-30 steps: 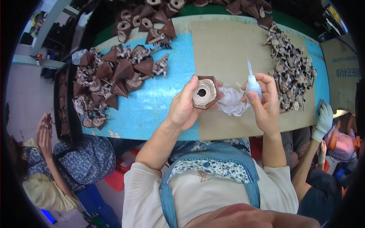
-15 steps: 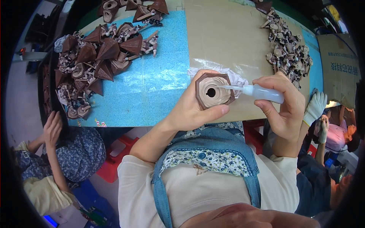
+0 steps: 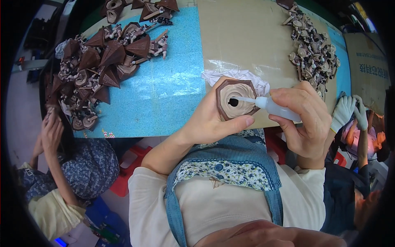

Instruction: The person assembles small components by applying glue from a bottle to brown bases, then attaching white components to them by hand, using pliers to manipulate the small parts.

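My left hand grips a brown octagonal piece by its rim. Its tan, ridged face with a dark hole in the middle is turned up toward me. In my right hand is a small translucent squeeze bottle, fingers wrapped round its body. The bottle's thin nozzle points left and its tip lies over the edge of the dark hole; whether it touches cannot be made out. Behind the piece a crumpled white cloth rests on the table.
Brown pointed pieces with small figures lie heaped on the blue mat at left. Another heap of small figures is at right. A person's hands are at far left; gloved hands of another are at right.
The octagonal piece has shifted slightly right. The bottle has moved a little left and down, bringing its nozzle tip closer to the hole. A second gloved hand has risen at right.
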`<state>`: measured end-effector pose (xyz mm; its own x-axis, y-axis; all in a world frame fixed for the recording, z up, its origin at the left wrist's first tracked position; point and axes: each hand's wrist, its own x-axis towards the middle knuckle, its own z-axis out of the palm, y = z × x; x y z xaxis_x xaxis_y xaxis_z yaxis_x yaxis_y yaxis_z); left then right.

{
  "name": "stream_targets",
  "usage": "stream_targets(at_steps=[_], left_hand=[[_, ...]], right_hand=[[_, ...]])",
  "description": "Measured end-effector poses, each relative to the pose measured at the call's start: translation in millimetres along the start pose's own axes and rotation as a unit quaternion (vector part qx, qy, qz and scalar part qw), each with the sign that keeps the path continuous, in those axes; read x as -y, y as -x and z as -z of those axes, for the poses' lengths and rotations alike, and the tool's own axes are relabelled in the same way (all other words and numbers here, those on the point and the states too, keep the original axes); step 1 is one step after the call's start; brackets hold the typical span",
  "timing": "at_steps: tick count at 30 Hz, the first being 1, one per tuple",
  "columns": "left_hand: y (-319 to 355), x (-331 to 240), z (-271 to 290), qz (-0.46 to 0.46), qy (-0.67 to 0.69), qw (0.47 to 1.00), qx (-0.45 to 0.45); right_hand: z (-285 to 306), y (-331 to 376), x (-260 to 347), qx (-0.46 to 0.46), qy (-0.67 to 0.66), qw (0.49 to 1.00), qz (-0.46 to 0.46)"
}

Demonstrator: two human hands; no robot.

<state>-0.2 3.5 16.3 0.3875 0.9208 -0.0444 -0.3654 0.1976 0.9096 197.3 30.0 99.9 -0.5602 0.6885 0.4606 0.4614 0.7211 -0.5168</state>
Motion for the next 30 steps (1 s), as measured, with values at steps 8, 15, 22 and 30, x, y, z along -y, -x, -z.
stream_targets(at_steps=[8,15,22,30], left_hand=[[-2.9,2.7,4.1,-0.008,-0.017,1.000,0.011],[0.5,-3.9,7.9,0.011,-0.043,0.998,-0.042],[3.9,-19.6,18.0,-0.089,-0.499,0.856,-0.102],[7.1,-2.5,15.3,-0.216,-0.362,0.895,-0.144]], right_hand=[[-1.6,-2.0,0.6,-0.001,0.014,1.000,-0.006],[-8.6,12.1,-20.4,-0.047,-0.152,0.978,-0.132],[-59.6,16.4,-78.1,-0.143,-0.392,0.869,-0.266],[-92.2,16.1,-99.6,-0.134,-0.145,0.934,-0.297]])
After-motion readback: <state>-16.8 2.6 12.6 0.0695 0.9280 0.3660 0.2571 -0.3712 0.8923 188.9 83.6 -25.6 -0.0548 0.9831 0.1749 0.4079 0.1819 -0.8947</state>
